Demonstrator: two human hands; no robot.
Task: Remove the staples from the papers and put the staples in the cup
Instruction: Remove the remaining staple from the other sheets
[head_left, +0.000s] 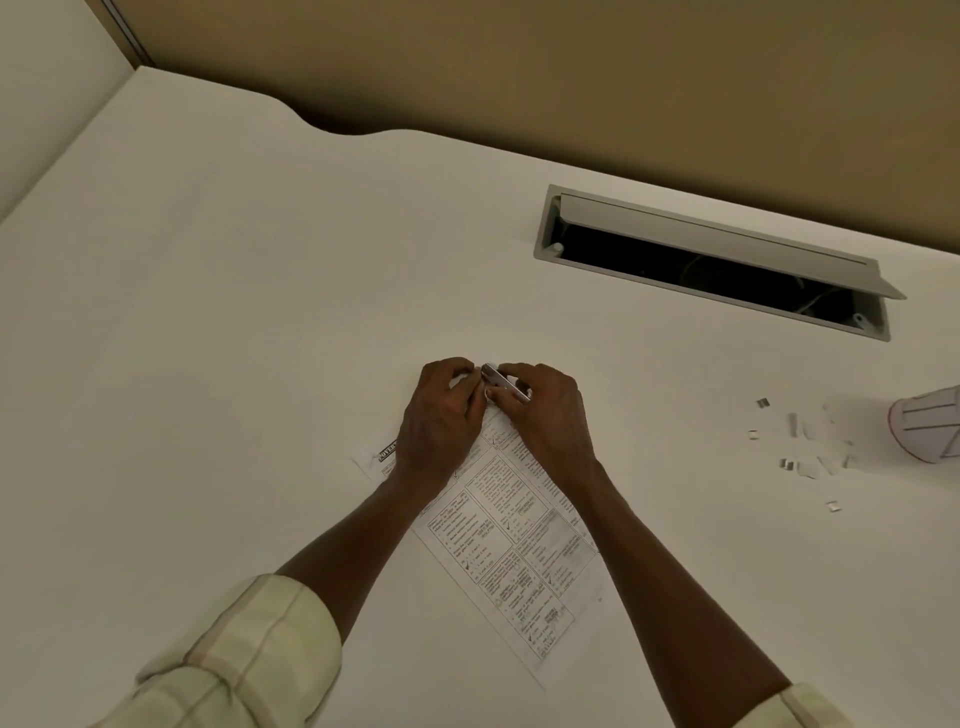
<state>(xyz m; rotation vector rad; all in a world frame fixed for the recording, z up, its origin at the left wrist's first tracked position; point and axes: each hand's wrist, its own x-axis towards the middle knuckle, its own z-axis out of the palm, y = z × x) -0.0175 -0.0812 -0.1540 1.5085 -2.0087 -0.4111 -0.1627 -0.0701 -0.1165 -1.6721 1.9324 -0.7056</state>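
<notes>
We see both hands meeting at the far corner of the papers (506, 540): the right hand (548, 410) pinches a small metal tool (501, 382), its tip at that corner, while the left hand (441, 415) curls down on the sheet, fingertips pinching the same corner. Right of the papers, well apart, loose staples (789, 462) lie scattered, the cup (927, 426) on its side just beyond them.

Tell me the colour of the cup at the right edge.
White, with thin dark lines and a red rim, the cup lies tipped; head view shows it.
</notes>
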